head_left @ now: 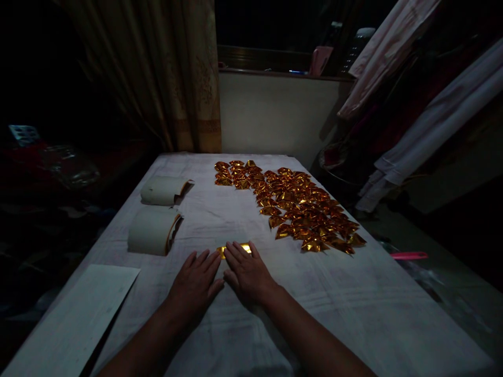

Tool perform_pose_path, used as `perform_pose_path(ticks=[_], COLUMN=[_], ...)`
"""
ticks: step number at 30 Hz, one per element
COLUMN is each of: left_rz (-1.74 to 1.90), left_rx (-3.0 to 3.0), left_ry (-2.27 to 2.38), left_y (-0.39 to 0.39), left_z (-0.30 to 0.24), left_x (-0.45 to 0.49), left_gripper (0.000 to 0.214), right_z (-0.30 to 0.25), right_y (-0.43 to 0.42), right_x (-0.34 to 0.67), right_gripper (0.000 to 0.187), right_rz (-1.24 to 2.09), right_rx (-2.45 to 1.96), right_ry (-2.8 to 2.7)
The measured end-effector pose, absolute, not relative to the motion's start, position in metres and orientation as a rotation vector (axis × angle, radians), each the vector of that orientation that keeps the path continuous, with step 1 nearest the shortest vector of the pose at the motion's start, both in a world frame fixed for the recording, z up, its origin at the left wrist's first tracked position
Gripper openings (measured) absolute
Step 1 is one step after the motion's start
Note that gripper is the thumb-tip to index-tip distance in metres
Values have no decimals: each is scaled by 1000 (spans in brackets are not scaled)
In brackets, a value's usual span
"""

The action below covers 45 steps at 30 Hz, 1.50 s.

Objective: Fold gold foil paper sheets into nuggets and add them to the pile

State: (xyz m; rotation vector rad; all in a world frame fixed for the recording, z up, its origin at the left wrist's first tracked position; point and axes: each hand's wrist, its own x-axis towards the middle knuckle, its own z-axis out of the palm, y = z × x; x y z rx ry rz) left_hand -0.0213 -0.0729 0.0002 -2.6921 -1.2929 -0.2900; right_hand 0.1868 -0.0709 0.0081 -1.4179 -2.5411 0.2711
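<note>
One gold strip (246,247), lower centre of frame, partly under the right hand (248,273); left hand (195,280) at its left end, contact unclear. Palms down, fingers slightly spread, gripping nothing. Judged light, thin, slick, easily creased; best held by its ends.

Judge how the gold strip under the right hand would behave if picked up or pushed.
The gold strip is probably light and flexible, since it looks thin and lies flat on the pale cloth. Its shiny surface suggests it may slide easily if pushed once the right hand lifts. Being flat, it seems unlikely to roll.
</note>
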Motion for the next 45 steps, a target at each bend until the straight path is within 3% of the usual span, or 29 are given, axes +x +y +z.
perform_pose_path(ticks=[10,30,35,40,45], left_rz=[-206,-196,-325,-378,-261], left_rx=[-2740,-2626,-2554,-2756,-2773], left_ry=[-1323,-1339,-1347,-1233,-1400], left_y=[-72,-67,-67,-65,-61], left_z=[8,10,24,10,-7], left_x=[-24,-51,-14,25,-1], left_gripper=[48,44,41,41,51], right_z=[4,3,3,2,1], right_y=[-76,-75,-76,-76,-76], right_x=[237,241,240,240,239], right_gripper=[56,59,58,57,57], right_rz=[305,326,327,256,274], right_rx=[-1635,-1608,-1601,-1586,-1605], right_ry=[-2466,-2454,-2452,-2456,-2453])
